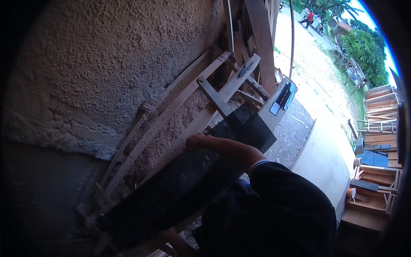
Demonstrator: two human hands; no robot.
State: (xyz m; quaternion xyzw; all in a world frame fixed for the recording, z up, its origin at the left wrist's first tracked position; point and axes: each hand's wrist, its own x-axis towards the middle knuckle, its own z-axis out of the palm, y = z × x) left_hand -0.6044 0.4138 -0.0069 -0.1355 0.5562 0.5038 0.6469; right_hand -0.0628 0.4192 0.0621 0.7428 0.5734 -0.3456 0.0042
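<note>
A long black panel (171, 184) lies slantwise in front of me on a wooden frame. My right hand (198, 141) is at the panel's far edge, its fingers curled closed; what is inside them, if anything, is hidden. Low in the view, my left hand (170, 234) rests by the panel's near edge, in deep shadow, and its fingers do not show clearly. A dark flat piece (246, 122) sits at the panel's right end, beside a pale wooden block (272, 112) bearing a small dark object with a light label.
Wooden strips (171, 109) lean along a rough plastered wall (128, 51). Upright boards (261, 43) stand behind. A large pale sheet (323, 158) lies on the right, near wooden drawer-like frames (374, 177) and an orange-and-white tub (351, 192). A person in red (309, 18) is far off outdoors.
</note>
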